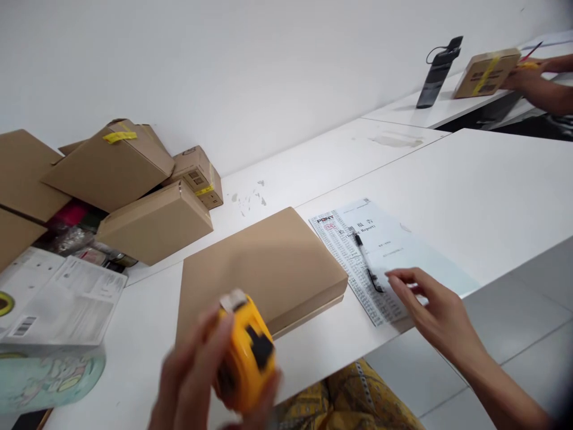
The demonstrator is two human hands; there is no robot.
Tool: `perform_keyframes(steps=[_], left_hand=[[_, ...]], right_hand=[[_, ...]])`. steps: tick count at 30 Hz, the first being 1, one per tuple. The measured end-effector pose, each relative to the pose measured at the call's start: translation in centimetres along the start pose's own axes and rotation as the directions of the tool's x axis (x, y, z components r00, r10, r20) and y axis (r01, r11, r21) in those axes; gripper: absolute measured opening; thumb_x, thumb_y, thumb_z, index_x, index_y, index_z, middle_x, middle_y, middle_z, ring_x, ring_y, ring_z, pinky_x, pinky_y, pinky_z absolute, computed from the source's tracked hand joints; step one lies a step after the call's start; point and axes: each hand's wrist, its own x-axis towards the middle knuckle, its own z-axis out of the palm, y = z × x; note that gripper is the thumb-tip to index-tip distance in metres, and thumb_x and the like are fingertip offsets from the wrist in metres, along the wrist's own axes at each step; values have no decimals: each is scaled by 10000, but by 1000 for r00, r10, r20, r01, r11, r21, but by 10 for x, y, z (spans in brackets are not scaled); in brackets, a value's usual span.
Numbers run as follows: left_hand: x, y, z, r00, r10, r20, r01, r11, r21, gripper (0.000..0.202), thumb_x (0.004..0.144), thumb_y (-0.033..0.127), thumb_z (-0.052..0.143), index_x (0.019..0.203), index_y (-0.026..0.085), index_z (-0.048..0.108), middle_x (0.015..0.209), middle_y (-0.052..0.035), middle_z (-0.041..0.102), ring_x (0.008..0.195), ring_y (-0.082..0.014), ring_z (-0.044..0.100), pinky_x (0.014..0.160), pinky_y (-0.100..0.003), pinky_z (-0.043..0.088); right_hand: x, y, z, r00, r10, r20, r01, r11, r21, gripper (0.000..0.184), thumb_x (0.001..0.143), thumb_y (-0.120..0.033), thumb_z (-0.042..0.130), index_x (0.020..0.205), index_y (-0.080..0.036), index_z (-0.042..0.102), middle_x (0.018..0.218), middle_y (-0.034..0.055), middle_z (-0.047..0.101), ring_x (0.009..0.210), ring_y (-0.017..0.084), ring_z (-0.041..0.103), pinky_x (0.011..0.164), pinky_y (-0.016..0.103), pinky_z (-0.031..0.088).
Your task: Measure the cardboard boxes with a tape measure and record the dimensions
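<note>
My left hand [197, 370] is wrapped round a yellow and black tape measure [248, 355], raised in front of the table's near edge and somewhat blurred. Behind it a closed flat cardboard box [264, 257] lies on the white table. My right hand [434, 310] hovers over the near part of a printed report [394, 245], thumb and forefinger tips drawn together with nothing visible between them. Just left of those fingertips, a black and clear pen [367, 263] rests on the paper, apart from the hand.
Several cardboard boxes [111, 167] are piled at the left, beside a white printed package [67, 298] and a pale green patterned item [54, 379]. A dark water bottle [436, 74] stands at the far right. There, another person's hands [537, 83] touch a taped box [486, 74].
</note>
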Motion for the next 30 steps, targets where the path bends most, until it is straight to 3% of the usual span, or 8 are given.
perform_keyframes(steps=[4,10,12,15,19,23,26,30], left_hand=[[38,-22,17,994,-19,105,3,990,144,568,964,334,631,1491,202,466,1425,-174,585,1257,-336,614,974,-454,561],[34,-28,49,994,14,105,-37,976,217,437,1013,366,510,1402,169,541,1369,-183,634,1184,-363,637,928,-483,532],[34,-32,52,997,20,71,-35,973,228,412,1013,355,513,1373,162,570,1356,-182,649,1154,-365,647,918,-484,528],[41,-43,56,998,28,63,-43,966,256,408,1001,347,532,1354,153,594,1333,-184,670,1094,-366,672,893,-496,543],[56,-46,61,998,62,-29,-51,953,298,487,956,340,606,1376,93,585,1360,-253,637,1211,-435,623,977,-598,522],[49,5,76,945,200,-260,-171,977,131,577,836,189,739,1376,70,574,1389,-227,620,1320,-350,568,1124,-503,468],[24,63,107,928,364,-83,-373,883,-287,311,897,124,571,1192,78,657,1210,-141,721,1247,-272,627,1093,-404,524],[-4,114,162,853,472,223,-386,858,-339,490,1002,389,517,1295,14,632,1327,-183,701,1289,-310,628,1093,-400,544]], right_hand=[[45,14,17,976,183,116,-141,942,-303,314,973,-529,478,1008,-249,616,843,44,751,610,219,641,544,337,448],[74,5,34,945,77,319,89,875,-477,411,986,-419,461,1312,-198,581,871,95,752,770,292,689,561,337,388],[78,7,32,923,20,384,136,918,-373,403,990,-317,412,1318,-199,614,826,81,744,731,271,676,607,358,423],[82,12,16,914,3,405,12,999,-35,408,1018,-372,392,1252,-218,688,765,58,739,684,247,674,655,389,491],[81,11,-14,933,-60,355,-99,905,414,375,978,-512,566,1232,-280,716,1083,91,797,1012,284,731,865,447,564],[78,3,-25,990,-6,139,-58,889,455,266,830,-477,798,989,-279,719,916,61,786,868,251,723,759,387,572],[84,3,-16,996,79,-32,-60,920,388,365,901,-562,697,725,-260,594,616,-7,611,593,169,565,620,339,505],[99,13,1,977,76,200,-174,828,534,443,997,-651,476,1097,-271,681,801,29,719,807,215,673,814,394,542]])
